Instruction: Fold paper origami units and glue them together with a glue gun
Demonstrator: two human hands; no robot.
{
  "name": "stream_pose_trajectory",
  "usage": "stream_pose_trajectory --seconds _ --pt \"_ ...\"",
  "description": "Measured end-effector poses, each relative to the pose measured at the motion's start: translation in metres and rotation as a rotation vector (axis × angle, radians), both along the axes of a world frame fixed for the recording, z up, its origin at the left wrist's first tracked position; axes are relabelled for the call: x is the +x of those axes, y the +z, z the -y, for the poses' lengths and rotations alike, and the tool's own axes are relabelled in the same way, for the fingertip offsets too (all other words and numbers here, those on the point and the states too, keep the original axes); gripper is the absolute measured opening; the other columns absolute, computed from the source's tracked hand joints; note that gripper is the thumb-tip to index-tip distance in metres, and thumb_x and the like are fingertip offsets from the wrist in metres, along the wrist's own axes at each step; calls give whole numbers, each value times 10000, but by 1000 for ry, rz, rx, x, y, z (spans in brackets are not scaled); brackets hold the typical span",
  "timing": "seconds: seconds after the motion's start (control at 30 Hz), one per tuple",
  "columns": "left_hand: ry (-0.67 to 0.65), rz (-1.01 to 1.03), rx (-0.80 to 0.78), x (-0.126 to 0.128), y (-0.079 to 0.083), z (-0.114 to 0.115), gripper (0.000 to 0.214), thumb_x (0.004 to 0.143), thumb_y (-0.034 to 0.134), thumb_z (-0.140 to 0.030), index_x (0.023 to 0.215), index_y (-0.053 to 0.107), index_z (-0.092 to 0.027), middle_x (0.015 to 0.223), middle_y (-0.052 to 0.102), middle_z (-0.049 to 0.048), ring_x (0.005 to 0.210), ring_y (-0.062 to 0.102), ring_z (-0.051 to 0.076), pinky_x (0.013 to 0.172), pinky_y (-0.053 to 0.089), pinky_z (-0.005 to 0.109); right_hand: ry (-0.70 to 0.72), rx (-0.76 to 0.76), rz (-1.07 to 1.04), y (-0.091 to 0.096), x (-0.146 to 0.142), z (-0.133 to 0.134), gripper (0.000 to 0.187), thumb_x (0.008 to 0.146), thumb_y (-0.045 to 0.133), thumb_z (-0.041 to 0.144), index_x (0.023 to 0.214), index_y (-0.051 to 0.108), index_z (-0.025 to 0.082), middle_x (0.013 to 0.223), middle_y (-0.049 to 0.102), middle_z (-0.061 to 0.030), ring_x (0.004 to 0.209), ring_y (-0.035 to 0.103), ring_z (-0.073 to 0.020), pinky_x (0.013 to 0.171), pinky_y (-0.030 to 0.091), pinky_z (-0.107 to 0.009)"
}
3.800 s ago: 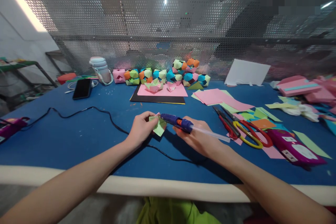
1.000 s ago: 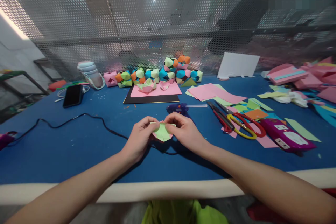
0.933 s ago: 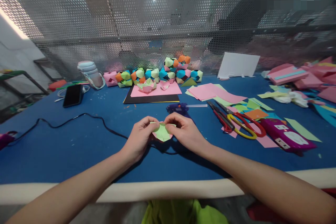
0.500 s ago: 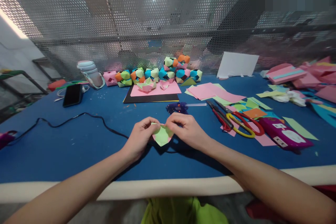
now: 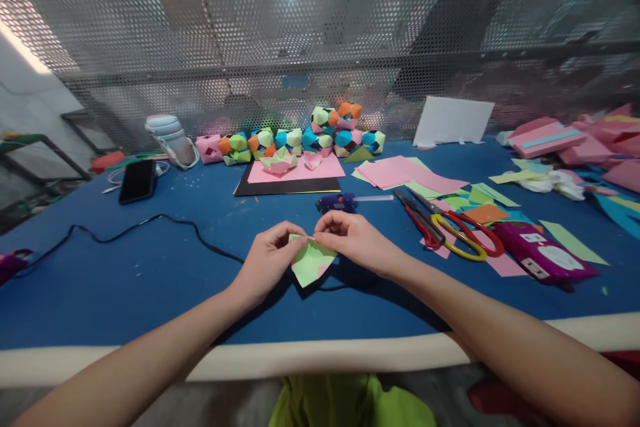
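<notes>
Both hands pinch one small folded paper piece [image 5: 311,261], light green with a pink underside, just above the blue table [image 5: 125,267]. My left hand [image 5: 270,260] grips its left side with fingers closed. My right hand [image 5: 353,240] pinches its top edge with thumb and forefinger. A blue glue gun [image 5: 337,201] lies on the table just behind my right hand, and its black cord [image 5: 150,223] runs off to the left.
Scissors with red and yellow handles [image 5: 457,233] and a purple packet [image 5: 543,259] lie to the right among loose coloured sheets [image 5: 410,179]. Folded paper balls [image 5: 300,139], a pink sheet on black card [image 5: 295,175], a phone [image 5: 136,180] and a white bottle [image 5: 170,139] stand further back.
3.8 s ago my right hand held the glue gun at the paper; the gun now lies on the table. Both hands have since pinched the paper, which has tilted in the last half second.
</notes>
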State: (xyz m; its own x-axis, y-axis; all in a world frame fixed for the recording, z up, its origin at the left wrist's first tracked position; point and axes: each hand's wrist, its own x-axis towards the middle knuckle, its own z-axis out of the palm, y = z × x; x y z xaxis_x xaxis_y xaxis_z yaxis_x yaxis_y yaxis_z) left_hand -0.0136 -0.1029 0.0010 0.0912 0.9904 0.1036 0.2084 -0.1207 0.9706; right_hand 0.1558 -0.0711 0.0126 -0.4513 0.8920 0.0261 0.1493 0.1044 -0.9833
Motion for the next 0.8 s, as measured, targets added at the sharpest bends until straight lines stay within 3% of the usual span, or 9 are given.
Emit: stream_pose_trajectory --seconds 0.13,0.27,0.5,0.6,0.67,0.8 --pt "-7 -73 33 -1 -1 0 143 747 585 -285 697 618 -156 584 500 -50 546 415 84 501 325 197 62 0 62 0 2 0 186 708 613 309 759 618 130 662 559 17 604 480 -88 550 365 -219" --pt "-17 -105 28 1 -1 1 116 737 572 -244 677 619 -157 599 506 -49 556 412 82 505 323 195 78 103 164 0 4 3 146 743 592 275 724 629 135 643 569 15 582 481 -86 527 361 -209" --pt "-80 -23 -88 3 2 -1 170 755 587 -312 706 611 -151 597 521 -39 559 441 87 515 349 201 11 650 306 -11 7 6 125 794 526 154 723 627 133 609 587 0 541 476 -83 526 354 -204" --pt "-121 -47 -107 1 1 -2 244 728 646 -385 764 627 -145 608 536 -30 561 450 92 507 349 203 33 797 319 -13 8 7 148 817 504 144 751 636 130 661 618 -29 564 494 -94 544 361 -214" --pt "-123 -78 -83 -1 2 -2 283 724 653 -417 780 638 -141 611 547 -22 558 456 97 501 352 207 33 781 294 -11 9 7 161 829 498 153 764 644 130 689 635 -36 592 517 -101 568 376 -217" --pt "-38 -164 20 -2 6 2 272 735 645 -416 752 639 -145 563 513 -34 528 431 91 478 328 200 20 492 206 -3 9 8 228 861 484 254 779 662 136 719 652 -26 635 547 -114 575 397 -216"
